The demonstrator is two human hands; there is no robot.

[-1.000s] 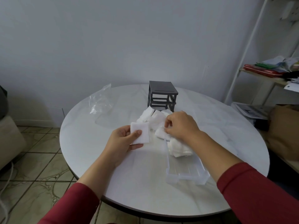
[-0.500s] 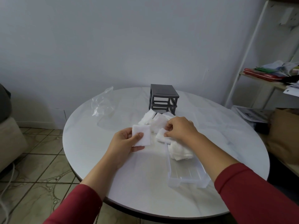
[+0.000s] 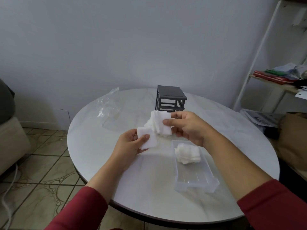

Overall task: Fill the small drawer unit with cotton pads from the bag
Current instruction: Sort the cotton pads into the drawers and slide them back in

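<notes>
My left hand [image 3: 128, 146] holds a small stack of white cotton pads [image 3: 147, 138], thumb on top, above the table. My right hand [image 3: 187, 127] pinches another bunch of cotton pads [image 3: 162, 124], lifted off the table just in front of the dark grey drawer frame [image 3: 171, 101]. The frame stands at the back of the table with its slots empty. A clear plastic drawer [image 3: 196, 178] lies on the table below my right wrist, with a heap of pads [image 3: 187, 152] at its far end. The empty clear bag [image 3: 108, 105] lies at the back left.
The round white marble table [image 3: 116, 180] has a dark rim. A white shelf unit [image 3: 269, 63] with papers and red folders stands at right, with a brown bag [image 3: 294, 138] beside the table. A beige seat [image 3: 11, 141] sits at left on the tiled floor.
My right hand has lifted a bunch of pads off the pile on the table and raised it. My left hand keeps its stack, moved slightly up.
</notes>
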